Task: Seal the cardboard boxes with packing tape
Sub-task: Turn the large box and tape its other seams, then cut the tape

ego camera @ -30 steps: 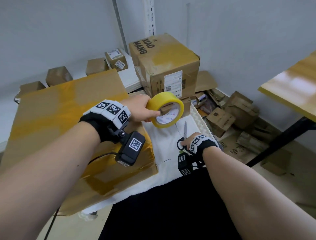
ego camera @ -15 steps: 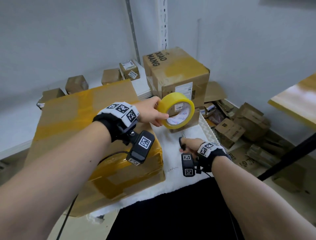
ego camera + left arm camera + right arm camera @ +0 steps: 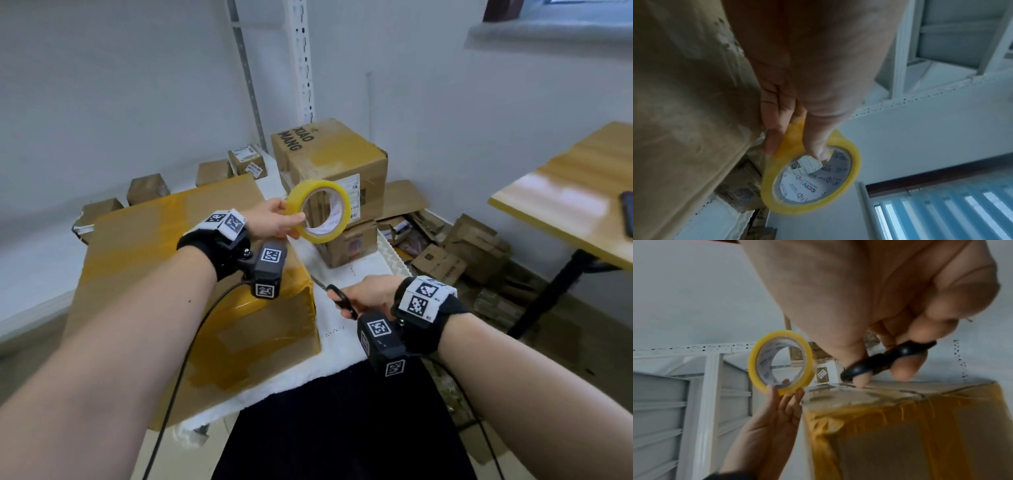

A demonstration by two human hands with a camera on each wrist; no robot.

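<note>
Tape roll [image 3: 319, 210] upright, bore facing viewer; scissors [image 3: 337, 297] point away-left.

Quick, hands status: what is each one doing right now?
Left hand: pinching the tape roll, held up.
Right hand: gripping the scissors by the handles.

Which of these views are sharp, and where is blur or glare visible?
Head view: mostly sharp, wide-angle bending at the edges, glare on the wooden table. Left wrist view: dim, the tape roll slightly soft. Right wrist view: the right hand and scissors are blurred.
</note>
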